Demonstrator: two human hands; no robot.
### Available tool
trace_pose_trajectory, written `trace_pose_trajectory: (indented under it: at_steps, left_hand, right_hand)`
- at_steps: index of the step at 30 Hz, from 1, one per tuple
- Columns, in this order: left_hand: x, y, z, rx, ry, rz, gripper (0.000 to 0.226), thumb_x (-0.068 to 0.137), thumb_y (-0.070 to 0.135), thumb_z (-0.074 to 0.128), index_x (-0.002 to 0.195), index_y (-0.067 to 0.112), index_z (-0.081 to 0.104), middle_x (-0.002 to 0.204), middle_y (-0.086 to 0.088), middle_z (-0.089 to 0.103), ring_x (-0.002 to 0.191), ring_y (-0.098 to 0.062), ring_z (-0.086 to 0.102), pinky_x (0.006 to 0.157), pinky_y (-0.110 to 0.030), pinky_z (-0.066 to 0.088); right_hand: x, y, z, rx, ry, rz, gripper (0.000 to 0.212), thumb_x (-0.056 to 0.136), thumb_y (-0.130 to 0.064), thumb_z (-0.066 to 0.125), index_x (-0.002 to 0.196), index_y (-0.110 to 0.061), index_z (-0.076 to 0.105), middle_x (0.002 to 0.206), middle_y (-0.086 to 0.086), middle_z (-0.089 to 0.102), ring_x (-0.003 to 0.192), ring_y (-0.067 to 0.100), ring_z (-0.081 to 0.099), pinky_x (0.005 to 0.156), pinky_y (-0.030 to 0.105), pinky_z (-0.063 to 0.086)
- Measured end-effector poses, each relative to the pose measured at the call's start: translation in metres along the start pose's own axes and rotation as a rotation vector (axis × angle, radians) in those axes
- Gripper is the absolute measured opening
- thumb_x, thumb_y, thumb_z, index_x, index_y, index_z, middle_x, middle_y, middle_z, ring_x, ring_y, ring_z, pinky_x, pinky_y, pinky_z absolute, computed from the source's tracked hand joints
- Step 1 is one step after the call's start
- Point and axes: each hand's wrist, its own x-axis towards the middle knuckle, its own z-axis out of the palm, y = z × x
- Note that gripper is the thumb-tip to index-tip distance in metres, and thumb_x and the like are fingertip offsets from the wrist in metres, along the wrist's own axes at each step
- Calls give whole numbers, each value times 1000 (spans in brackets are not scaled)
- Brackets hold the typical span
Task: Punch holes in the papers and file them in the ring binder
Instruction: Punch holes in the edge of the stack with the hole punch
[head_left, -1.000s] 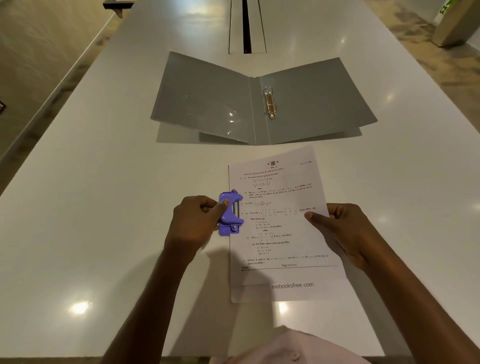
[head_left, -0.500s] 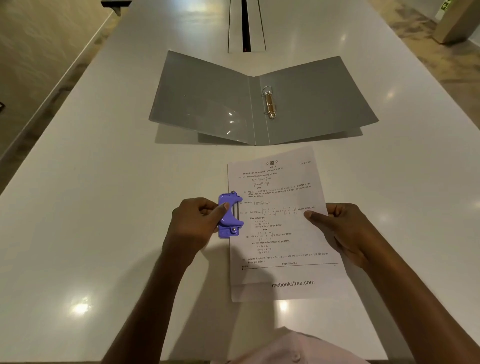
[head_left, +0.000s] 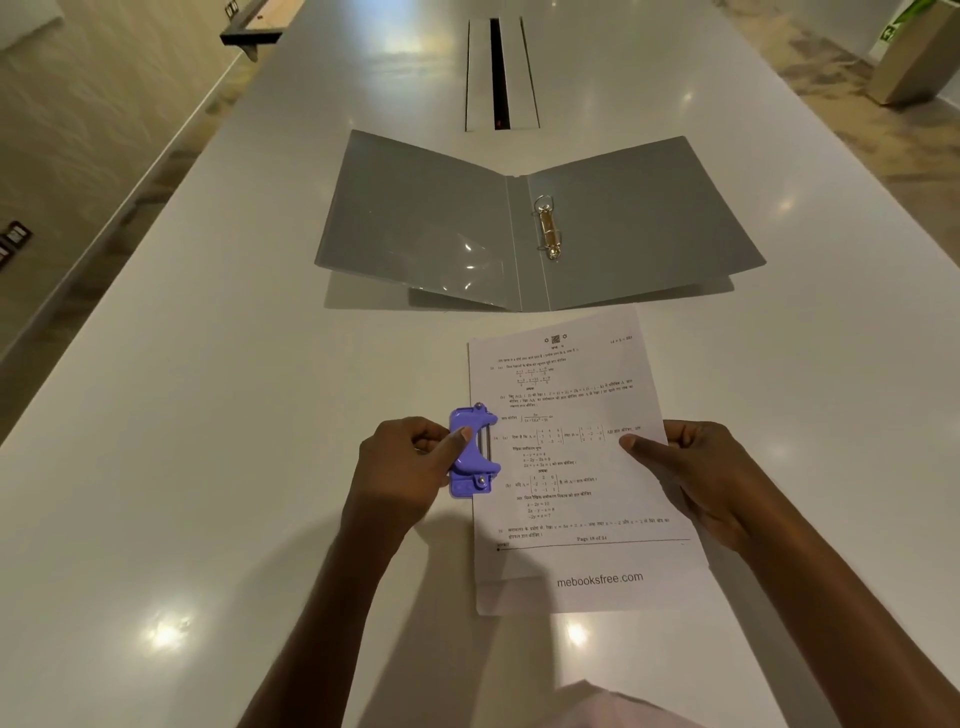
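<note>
A thin stack of printed papers (head_left: 571, 395) lies on the white table (head_left: 208, 467) in front of me. A purple hole punch (head_left: 475, 451) sits over the middle of the papers' left edge. My left hand (head_left: 402, 467) grips the punch, thumb on its lever. My right hand (head_left: 685, 473) holds the papers' right edge, thumb on top. Beyond the papers a grey ring binder (head_left: 415, 223) lies open, with its metal rings (head_left: 548, 228) just right of the spine.
A long cable slot (head_left: 500, 73) runs down the table's middle behind the binder. The table's left edge drops to a tiled floor. A cardboard box (head_left: 914, 57) stands on the floor at far right.
Hands, punch and papers hold almost the same position. Only the camera view has shifted slightly.
</note>
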Motion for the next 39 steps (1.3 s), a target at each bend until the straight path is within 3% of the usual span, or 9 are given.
trace_pose_trajectory:
  at_steps: [5, 10, 15, 18, 24, 27, 30, 36, 39]
  left_hand:
    - [-1, 0, -1, 1, 2, -6, 30, 95, 41, 72, 98, 11, 76, 87, -5, 79, 81, -23, 76, 82, -41, 63]
    - [-1, 1, 0, 10, -1, -9, 31, 96, 41, 72, 100, 10, 76, 89, -5, 79, 82, -23, 76, 80, -37, 61]
    - [0, 0, 1, 18, 0, -5, 32, 96, 42, 71, 101, 10, 76, 90, -6, 78, 82, -22, 75, 80, -38, 62]
    - [1, -1, 2, 37, 1, 0, 33, 96, 42, 70, 103, 10, 75, 91, -6, 78, 81, -21, 74, 75, -33, 59]
    - [1, -1, 1, 51, -2, 4, 33, 96, 42, 70, 103, 11, 75, 90, -5, 78, 80, -20, 73, 76, -33, 59]
    - [2, -2, 1, 45, 3, 3, 32, 96, 42, 71, 103, 11, 75, 90, -4, 78, 79, -19, 73, 77, -34, 60]
    - [3, -2, 1, 52, 6, 5, 31, 96, 42, 71, 101, 11, 75, 88, -4, 77, 76, -16, 72, 70, -26, 56]
    - [1, -1, 2, 73, 9, -2, 31, 97, 43, 70, 101, 12, 75, 87, -1, 77, 71, -12, 68, 61, -20, 48]
    - [0, 0, 2, 76, 11, -4, 31, 97, 43, 70, 101, 12, 75, 88, -1, 76, 72, -12, 68, 61, -20, 48]
  right_hand:
    - [0, 1, 0, -26, 14, 17, 21, 96, -12, 72, 113, -4, 78, 108, 13, 81, 106, 46, 74, 102, 68, 50]
    - [0, 0, -1, -18, 11, 14, 20, 95, -17, 74, 111, -8, 80, 104, 11, 82, 113, 70, 54, 96, 85, 37]
    - [2, 0, 1, -10, 10, 2, 21, 95, -10, 72, 114, -2, 77, 109, 14, 81, 97, 32, 79, 97, 56, 59]
    - [2, 1, 1, -12, 1, -8, 21, 96, -9, 71, 114, -1, 77, 110, 13, 81, 94, 27, 80, 90, 45, 63]
    - [2, -2, 0, -41, 29, 5, 19, 95, -14, 73, 111, -6, 79, 105, 11, 82, 99, 39, 78, 98, 62, 56]
    - [3, -2, -1, -51, 36, 12, 17, 94, -20, 76, 107, -11, 82, 103, 11, 82, 111, 68, 58, 94, 81, 44]
    - [7, 0, -2, -52, 17, 16, 15, 92, -24, 77, 103, -15, 83, 104, 16, 81, 115, 77, 41, 90, 88, 37]
    - [4, -4, 2, -30, 9, 0, 24, 96, -13, 72, 117, -2, 77, 102, 11, 83, 99, 45, 76, 96, 64, 56]
    - [6, -1, 1, -22, 7, -1, 21, 95, -12, 73, 114, -2, 77, 105, 12, 82, 99, 41, 77, 98, 62, 56]
